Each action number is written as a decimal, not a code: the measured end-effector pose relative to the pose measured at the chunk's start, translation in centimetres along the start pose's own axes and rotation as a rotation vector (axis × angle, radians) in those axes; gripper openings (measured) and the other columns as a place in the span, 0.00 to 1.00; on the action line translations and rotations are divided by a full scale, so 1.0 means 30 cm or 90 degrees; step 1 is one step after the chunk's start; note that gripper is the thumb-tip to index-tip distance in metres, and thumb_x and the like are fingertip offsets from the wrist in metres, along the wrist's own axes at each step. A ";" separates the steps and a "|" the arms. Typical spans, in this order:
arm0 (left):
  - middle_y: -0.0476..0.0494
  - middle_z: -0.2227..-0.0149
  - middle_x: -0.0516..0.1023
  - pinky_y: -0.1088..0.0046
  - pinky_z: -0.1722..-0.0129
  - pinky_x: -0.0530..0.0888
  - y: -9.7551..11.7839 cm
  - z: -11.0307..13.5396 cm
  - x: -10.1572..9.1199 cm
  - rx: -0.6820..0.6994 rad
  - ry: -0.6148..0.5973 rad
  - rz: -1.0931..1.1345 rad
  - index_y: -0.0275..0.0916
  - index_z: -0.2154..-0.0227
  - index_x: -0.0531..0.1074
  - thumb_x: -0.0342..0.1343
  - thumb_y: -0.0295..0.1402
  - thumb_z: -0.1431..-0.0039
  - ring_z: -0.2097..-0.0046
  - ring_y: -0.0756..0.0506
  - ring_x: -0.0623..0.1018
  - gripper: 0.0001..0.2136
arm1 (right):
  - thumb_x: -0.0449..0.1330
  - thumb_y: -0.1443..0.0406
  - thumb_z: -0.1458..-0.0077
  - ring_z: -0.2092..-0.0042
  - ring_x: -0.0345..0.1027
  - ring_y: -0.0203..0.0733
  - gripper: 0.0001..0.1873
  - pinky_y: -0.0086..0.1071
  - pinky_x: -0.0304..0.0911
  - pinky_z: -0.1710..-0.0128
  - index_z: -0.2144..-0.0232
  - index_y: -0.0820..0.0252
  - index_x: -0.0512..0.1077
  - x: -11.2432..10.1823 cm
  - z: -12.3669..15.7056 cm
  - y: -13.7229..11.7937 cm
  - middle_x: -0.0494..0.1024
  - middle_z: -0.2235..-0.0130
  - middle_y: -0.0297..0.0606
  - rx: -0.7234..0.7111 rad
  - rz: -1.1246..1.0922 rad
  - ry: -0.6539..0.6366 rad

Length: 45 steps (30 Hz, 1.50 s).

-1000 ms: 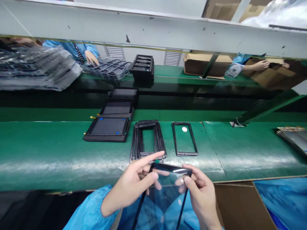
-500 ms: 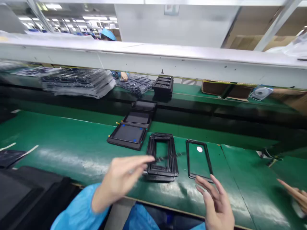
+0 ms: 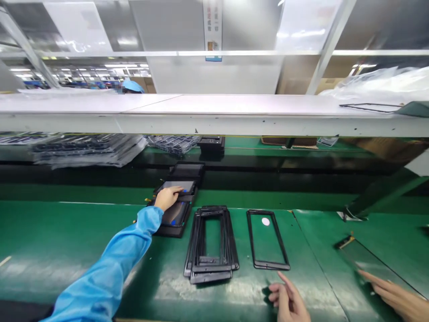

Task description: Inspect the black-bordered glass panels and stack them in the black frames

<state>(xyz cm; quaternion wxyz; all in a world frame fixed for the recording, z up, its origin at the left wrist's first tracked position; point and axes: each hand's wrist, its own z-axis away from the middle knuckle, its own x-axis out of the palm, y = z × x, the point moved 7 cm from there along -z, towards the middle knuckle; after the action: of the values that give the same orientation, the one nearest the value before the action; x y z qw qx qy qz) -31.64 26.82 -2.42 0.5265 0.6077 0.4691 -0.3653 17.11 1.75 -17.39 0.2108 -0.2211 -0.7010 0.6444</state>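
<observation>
Left hand (image 3: 168, 197) at 11 o'clock, fingers (image 3: 177, 190) flat on glossy glass panel (image 3: 189, 187) atop black tray (image 3: 170, 231) (grip hard to make out). Right hand (image 3: 287, 300) open, empty, cut off by lower edge, near thin black frame (image 3: 271, 266); ridged plastic frame stack (image 3: 211, 273) at 12 o'clock.

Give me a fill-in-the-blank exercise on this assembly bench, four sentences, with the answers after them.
The sleeve on the left arm is ____.
The stack of black frames lies to the ____ of the single frame.
The round spot inside that single frame is ____.
The right hand is nearest to the single frame, while the left hand touches a black ____.

Missing words: blue; left; white; tray.
</observation>
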 end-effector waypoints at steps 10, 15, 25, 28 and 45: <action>0.40 0.48 0.83 0.51 0.44 0.79 0.187 0.163 0.076 0.021 -0.129 0.031 0.38 0.50 0.79 0.61 0.39 0.28 0.47 0.39 0.82 0.11 | 0.62 0.43 0.36 0.75 0.74 0.43 0.27 0.37 0.74 0.69 0.53 0.58 0.83 0.034 -0.002 -0.066 0.83 0.72 0.37 -0.021 0.091 -0.080; 0.39 0.47 0.82 0.51 0.45 0.79 0.298 0.191 0.139 -0.029 -0.189 0.042 0.38 0.47 0.78 0.61 0.40 0.29 0.48 0.38 0.82 0.14 | 0.62 0.46 0.34 0.74 0.75 0.44 0.25 0.36 0.73 0.69 0.56 0.62 0.84 0.038 0.006 -0.085 0.83 0.71 0.40 -0.046 0.081 -0.114; 0.43 0.56 0.83 0.62 0.58 0.83 0.364 0.102 0.136 -0.173 -0.253 0.327 0.35 0.54 0.78 0.62 0.39 0.29 0.58 0.43 0.83 0.11 | 0.61 0.50 0.32 0.76 0.77 0.43 0.22 0.35 0.76 0.73 0.57 0.63 0.83 0.037 0.004 -0.091 0.83 0.73 0.39 -0.084 0.032 -0.149; 0.44 0.64 0.82 0.68 0.65 0.82 0.394 0.115 0.098 -0.197 -0.225 0.474 0.34 0.58 0.78 0.62 0.42 0.29 0.65 0.47 0.83 0.13 | 0.56 0.52 0.30 0.76 0.76 0.42 0.22 0.34 0.75 0.74 0.55 0.63 0.82 0.022 -0.001 -0.088 0.83 0.73 0.39 -0.096 0.063 -0.148; 0.42 0.61 0.88 0.73 0.71 0.84 0.722 0.519 0.118 -0.202 -0.222 0.795 0.45 0.52 0.87 0.78 0.40 0.57 0.65 0.42 0.86 0.26 | 0.55 0.50 0.34 0.24 0.46 0.74 0.38 0.72 0.44 0.30 0.30 0.68 0.67 -0.494 -0.531 -0.071 0.59 0.26 0.62 -0.094 0.759 -0.123</action>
<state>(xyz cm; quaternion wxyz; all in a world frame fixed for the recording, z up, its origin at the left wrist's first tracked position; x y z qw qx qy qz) -9.13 12.05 -2.08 0.7904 0.6123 -0.0153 -0.0112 38.33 5.88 -14.13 -0.2670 -0.5302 -0.5152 0.6181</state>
